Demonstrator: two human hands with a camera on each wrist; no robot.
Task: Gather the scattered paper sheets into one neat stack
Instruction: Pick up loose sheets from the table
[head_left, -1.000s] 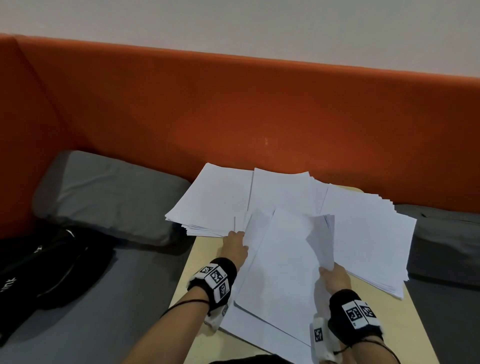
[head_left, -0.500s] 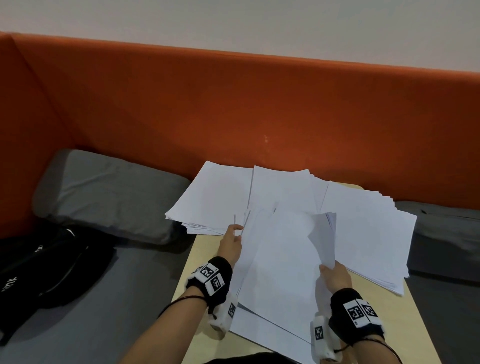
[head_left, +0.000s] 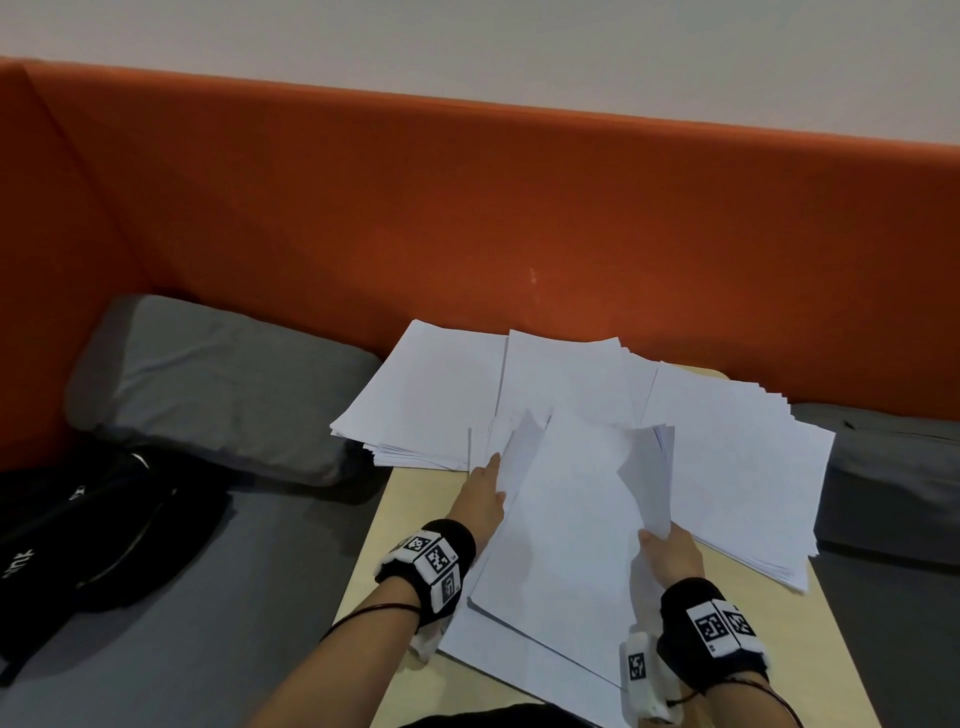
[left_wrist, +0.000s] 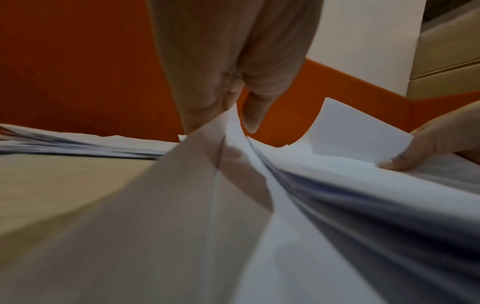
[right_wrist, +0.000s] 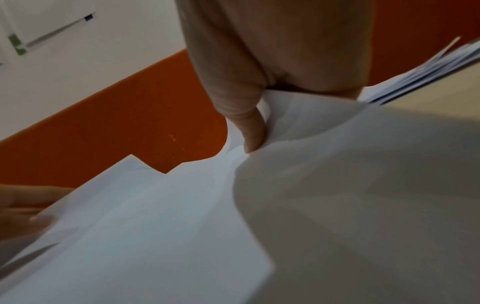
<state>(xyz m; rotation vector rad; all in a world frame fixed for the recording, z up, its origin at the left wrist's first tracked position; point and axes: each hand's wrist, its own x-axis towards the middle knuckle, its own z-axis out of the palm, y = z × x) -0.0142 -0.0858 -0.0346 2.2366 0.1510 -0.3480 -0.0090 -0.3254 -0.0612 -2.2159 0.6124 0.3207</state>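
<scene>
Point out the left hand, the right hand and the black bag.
left hand (head_left: 480, 496), head view, back of the hand at the sheets' left edge
right hand (head_left: 672, 553), head view, back of the hand pinching a curled sheet
black bag (head_left: 98, 530), head view, middle of its top

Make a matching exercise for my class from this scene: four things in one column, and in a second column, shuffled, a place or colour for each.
Things
1. cushion
2. bag
3. sofa back
4. paper sheets

Descriptions
A. orange
B. white, spread on the table
C. black, lying at the far left
D. grey, left of the table

Pairs: 1-D, 2-C, 3-A, 4-B
</scene>
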